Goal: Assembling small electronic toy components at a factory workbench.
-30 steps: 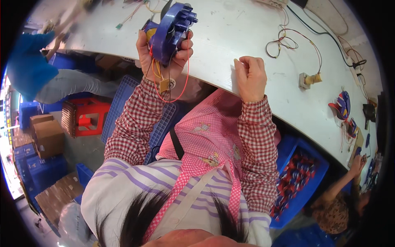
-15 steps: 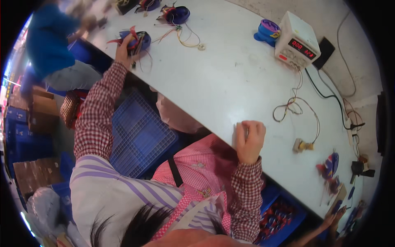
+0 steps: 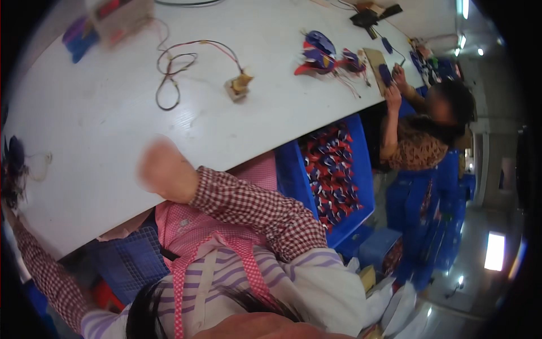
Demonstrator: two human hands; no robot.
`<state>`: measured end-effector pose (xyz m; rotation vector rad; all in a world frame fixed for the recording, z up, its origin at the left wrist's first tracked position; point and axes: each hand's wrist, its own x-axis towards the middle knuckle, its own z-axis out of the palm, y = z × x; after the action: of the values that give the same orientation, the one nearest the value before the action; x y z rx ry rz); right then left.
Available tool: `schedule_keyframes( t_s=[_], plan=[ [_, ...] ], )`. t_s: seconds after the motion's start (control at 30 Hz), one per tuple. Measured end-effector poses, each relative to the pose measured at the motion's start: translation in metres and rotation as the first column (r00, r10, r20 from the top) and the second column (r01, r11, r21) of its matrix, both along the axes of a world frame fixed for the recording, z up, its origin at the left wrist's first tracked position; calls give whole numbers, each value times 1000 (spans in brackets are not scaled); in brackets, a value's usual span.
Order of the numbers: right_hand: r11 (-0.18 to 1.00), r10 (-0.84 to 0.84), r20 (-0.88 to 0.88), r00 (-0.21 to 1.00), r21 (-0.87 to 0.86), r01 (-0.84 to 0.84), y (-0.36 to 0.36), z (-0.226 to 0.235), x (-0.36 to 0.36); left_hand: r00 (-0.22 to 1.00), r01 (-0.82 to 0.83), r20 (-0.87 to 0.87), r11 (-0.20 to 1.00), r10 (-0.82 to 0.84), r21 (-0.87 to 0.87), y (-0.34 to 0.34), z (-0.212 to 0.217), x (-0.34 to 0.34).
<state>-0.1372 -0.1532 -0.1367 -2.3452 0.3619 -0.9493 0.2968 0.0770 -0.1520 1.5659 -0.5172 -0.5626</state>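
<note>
At the far left rim, my left hand [image 3: 10, 213] is mostly cut off and dark. It is beside a purple and dark toy part with thin wires [image 3: 16, 161], and its fingers are hidden. Over the near edge of the white table my right hand [image 3: 166, 169] is smeared by motion, so its fingers cannot be made out. Beyond it lies a looped cable [image 3: 179, 73] ending in a small block with a yellowish clip [image 3: 239, 87]. Farther right sit two red and purple toy parts [image 3: 317, 53] with thin wires trailing from them.
A power supply box [image 3: 121, 20] and a blue and purple cup-like thing [image 3: 80, 39] stand at the back left. A blue crate [image 3: 367, 212] full of red and purple parts stands by the table's near edge. At right, another person [image 3: 420, 141] works over a brown board [image 3: 375, 68].
The view has swung to the right, bringing the co-worker and the crate into sight. My left hand and the toy part now lie at the left rim. My right hand has become blurred.
</note>
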Motion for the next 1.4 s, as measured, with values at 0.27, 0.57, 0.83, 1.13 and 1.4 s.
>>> schedule_keyframes(
  t_s=[0.27, 0.57, 0.83, 1.13, 1.4],
  plan=[
    [977, 70, 260, 963, 175, -119, -10, 0, -27, 878, -5, 472, 984, -81, 178, -12, -32, -55],
    [879, -471, 241, 848, 45, 476, -162, 52, -187, 521, 611, 520, 721, -677, 326, -88, 33, -350],
    [705, -697, 53, 715, -131, 697, -345, 69, -256, 412, 845, 546, 530, -730, 70, -194, 56, -461],
    [646, -762, -326, 559, -338, 684, -312, 62, -229, 515, 848, 357, 524, -779, -81, -256, 48, -495],
    [754, -455, -410, 790, 295, 587, -287, 91, -216, 740, 630, 314, 776, -595, -15, -332, 40, -502]
  ],
)
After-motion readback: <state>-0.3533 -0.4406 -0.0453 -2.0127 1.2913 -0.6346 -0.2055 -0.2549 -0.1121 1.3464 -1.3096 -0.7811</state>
